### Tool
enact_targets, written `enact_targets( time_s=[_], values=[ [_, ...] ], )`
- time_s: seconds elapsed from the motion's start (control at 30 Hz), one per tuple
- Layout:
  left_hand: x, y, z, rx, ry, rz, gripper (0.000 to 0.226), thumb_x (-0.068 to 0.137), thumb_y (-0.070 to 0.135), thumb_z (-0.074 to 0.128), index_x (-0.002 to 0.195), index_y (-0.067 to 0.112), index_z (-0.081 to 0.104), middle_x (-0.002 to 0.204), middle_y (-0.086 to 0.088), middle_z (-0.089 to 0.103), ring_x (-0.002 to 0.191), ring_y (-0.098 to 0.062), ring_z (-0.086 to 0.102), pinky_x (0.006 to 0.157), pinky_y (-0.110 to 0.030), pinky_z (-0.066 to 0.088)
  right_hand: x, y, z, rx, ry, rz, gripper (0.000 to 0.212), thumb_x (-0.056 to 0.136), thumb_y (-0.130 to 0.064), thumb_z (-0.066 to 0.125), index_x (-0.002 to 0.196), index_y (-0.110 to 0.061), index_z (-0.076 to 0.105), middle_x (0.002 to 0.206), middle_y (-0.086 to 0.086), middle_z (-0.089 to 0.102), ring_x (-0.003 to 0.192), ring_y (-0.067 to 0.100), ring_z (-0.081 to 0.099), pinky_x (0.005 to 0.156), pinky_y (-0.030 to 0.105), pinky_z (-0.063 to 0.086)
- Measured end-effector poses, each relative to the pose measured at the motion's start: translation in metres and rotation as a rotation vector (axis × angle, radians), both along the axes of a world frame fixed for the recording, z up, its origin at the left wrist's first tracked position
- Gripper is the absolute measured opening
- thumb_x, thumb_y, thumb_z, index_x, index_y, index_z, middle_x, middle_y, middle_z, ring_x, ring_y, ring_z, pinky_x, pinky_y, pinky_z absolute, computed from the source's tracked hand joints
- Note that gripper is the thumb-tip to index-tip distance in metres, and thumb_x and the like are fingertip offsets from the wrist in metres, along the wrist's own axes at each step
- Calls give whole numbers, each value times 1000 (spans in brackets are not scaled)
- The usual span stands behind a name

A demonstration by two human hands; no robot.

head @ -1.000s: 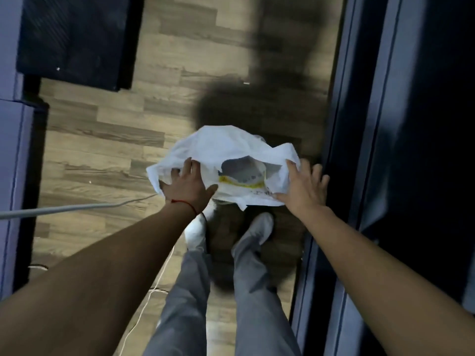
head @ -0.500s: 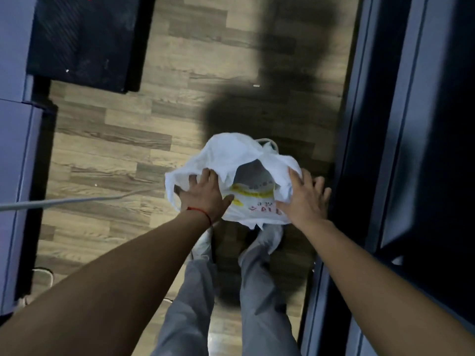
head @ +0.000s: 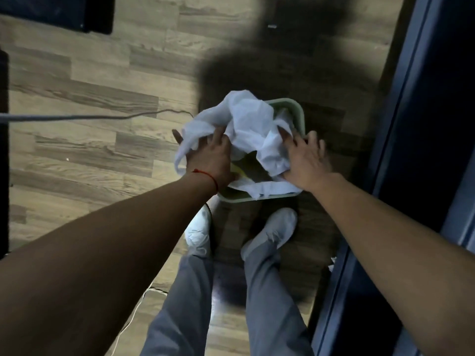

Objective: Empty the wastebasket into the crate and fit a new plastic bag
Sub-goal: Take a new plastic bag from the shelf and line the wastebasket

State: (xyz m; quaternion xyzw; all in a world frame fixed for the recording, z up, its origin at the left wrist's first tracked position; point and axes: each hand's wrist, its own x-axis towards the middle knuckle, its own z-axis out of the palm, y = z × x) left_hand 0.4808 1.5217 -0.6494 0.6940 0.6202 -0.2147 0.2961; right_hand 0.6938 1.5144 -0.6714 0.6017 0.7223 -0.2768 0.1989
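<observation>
A pale green wastebasket [head: 299, 113] stands on the wood floor just ahead of my feet. A crumpled white plastic bag [head: 248, 124] with yellow print lies bunched over its mouth, hiding most of the rim and the inside. My left hand [head: 209, 160] grips the bag's left side, a red string at the wrist. My right hand [head: 307, 160] holds the bag's right side against the basket's right rim. No crate is in view.
A dark blue cabinet or door frame [head: 401, 140] runs along the right. A grey cable [head: 90, 116] crosses the floor on the left. A dark mat [head: 64, 11] lies at the top left. My grey shoes [head: 272, 231] stand right behind the basket.
The bag, held spread open in the air before, has come down onto the green basket and crumpled. Both hands moved down and forward with it. The view has shifted.
</observation>
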Motion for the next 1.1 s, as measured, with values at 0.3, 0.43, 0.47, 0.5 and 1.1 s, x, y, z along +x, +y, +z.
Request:
enact_targets(
  time_s=[0.3,0.43,0.47,0.5,1.1],
  values=[
    [1,-10,-26,38,28,-40,110,68,52,77,152,18,15,153,-13,31,138,-35,33,107,-52,33,-21,14,-11,4,-231,45,102,64,-68,70,145,-23,26,140,11,35,126,36,28,100,45,28],
    [-8,-13,-5,91,7,-27,89,73,53,70,143,17,30,143,-11,37,127,-40,40,96,-58,38,-1,-1,10,99,2,-133,95,67,-71,66,142,-27,31,145,10,27,120,35,34,96,47,32],
    [-13,-15,-2,115,-7,7,84,73,59,67,139,18,34,138,-11,40,124,-40,43,95,-59,38,5,-5,14,146,49,-196,83,72,-68,63,139,-26,37,145,10,28,120,35,35,96,48,33],
    [-19,-15,2,138,-20,45,80,74,64,64,135,20,36,134,-11,42,120,-39,45,93,-58,38,11,-8,17,194,90,-283,70,78,-64,60,134,-25,43,144,12,29,121,35,37,97,48,34],
    [-33,52,-33,144,-166,238,66,86,76,26,140,38,31,115,-16,64,108,-38,60,94,-55,42,27,35,-30,398,413,-1036,27,80,-50,69,69,-28,58,127,1,46,117,16,49,94,22,42]
  ],
)
